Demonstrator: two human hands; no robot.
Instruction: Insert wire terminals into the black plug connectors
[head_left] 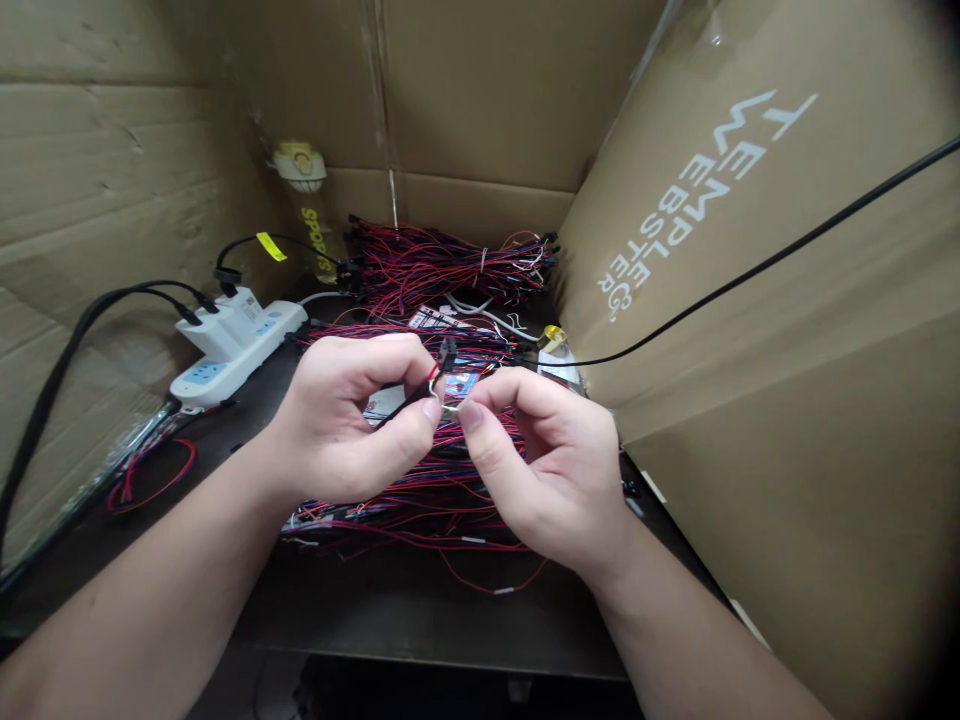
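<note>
My left hand is closed in a pinch on a thin red and black wire lead with a small black connector sticking up above the fingers. My right hand is also pinched shut, thumb and forefinger meeting the left fingertips on the same wire lead. Both hands hover over a flat pile of red, black and blue wire leads on the dark table.
A second bundle of the same wires lies at the back. A white power strip with black plugs sits on the left. Cardboard walls surround the table; a black cable crosses the right one. A yellow tape roll lies near it.
</note>
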